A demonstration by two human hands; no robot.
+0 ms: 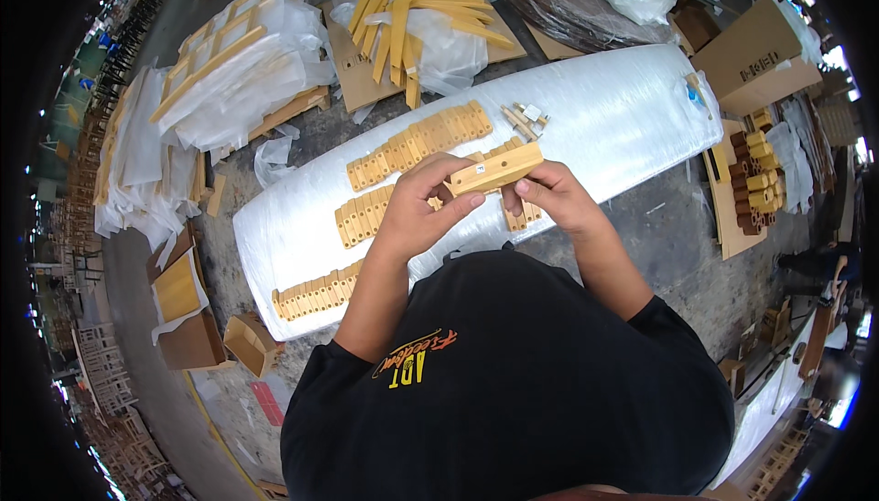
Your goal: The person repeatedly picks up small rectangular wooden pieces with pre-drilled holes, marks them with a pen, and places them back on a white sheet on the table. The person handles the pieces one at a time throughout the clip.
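A light wooden block (509, 166) with a dark hole and a small white label on its face is held up in front of me, over the wrapped table (613, 107). My left hand (417, 210) closes on its left end, the thumb along the lower edge. At the right end my right hand (560, 195) grips it, thumb bent underneath. Similar drilled blocks stand side by side in a far row (419, 144), a middle row (363, 217) and a near row (317, 292). My hands partly hide more blocks (524, 217) beneath them.
Small cylindrical pieces (524, 122) lie beyond the block. Angled yellow wooden parts (398, 29) are piled behind the table, and wrapped frames (243, 61) sit at the far left. A cardboard box (758, 54) stands far right, near stacked wooden parts (758, 176). An opened carton (251, 343) rests near left.
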